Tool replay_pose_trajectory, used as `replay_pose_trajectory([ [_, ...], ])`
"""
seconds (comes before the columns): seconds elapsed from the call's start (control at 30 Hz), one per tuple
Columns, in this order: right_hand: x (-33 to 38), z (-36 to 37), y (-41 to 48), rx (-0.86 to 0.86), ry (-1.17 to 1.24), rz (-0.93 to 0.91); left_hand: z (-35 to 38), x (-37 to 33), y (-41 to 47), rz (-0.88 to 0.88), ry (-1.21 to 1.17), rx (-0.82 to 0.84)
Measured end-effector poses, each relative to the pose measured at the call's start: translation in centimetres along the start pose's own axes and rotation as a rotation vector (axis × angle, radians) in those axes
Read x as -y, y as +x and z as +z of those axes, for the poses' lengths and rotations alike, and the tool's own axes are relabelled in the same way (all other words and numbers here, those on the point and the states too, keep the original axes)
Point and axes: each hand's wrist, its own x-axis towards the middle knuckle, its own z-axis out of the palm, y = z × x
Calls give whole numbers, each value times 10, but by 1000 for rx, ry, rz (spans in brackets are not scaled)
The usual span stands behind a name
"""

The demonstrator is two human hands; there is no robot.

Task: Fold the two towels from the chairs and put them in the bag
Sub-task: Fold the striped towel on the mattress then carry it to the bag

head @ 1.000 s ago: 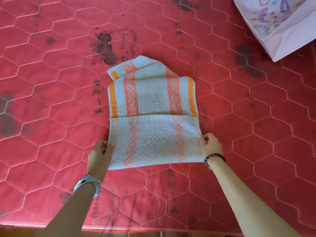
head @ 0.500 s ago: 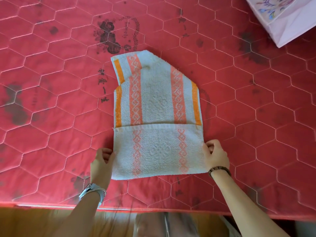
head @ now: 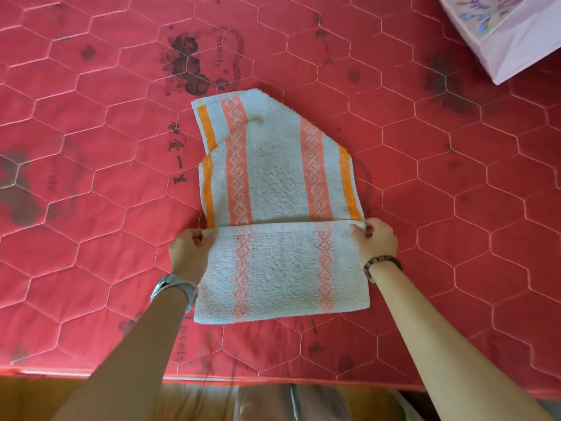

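Observation:
A white towel (head: 279,183) with orange and pink patterned stripes lies flat on the red quilted mattress (head: 91,177), its near part folded up over itself. My left hand (head: 189,250) pinches the left corner of the folded flap's hem. At the hem's right corner my right hand (head: 376,240) pinches the cloth. The towel's far end is skewed, with one corner sticking out at the upper left. A pale pink bag (head: 510,28) with a printed pattern lies at the top right corner, partly out of frame. Only one towel is in view.
The mattress's near edge (head: 273,379) runs across the bottom, with a wooden bed frame below it. Dark printed flowers and stains mark the red cover. Bare mattress lies to the left and right of the towel.
Both hands moved up from the sides of the near fold to the hem corners of the flap. The towel's far layers were pulled flatter and the view shifted toward me.

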Motion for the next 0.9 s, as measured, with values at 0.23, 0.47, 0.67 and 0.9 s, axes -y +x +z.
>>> replay_pose_trajectory([
  [0.23,26,-5,14,50,164,69,-4,-22,12,52,-138,-38],
  [0.47,96,-12,76,189,211,-20,-6,-78,67,35,-270,-33],
  [0.67,128,-10,111,50,384,-151,-5,-119,99,53,-417,-97],
  [0.9,119,-7,116,83,300,-57,5,-120,105,58,-457,-176],
])
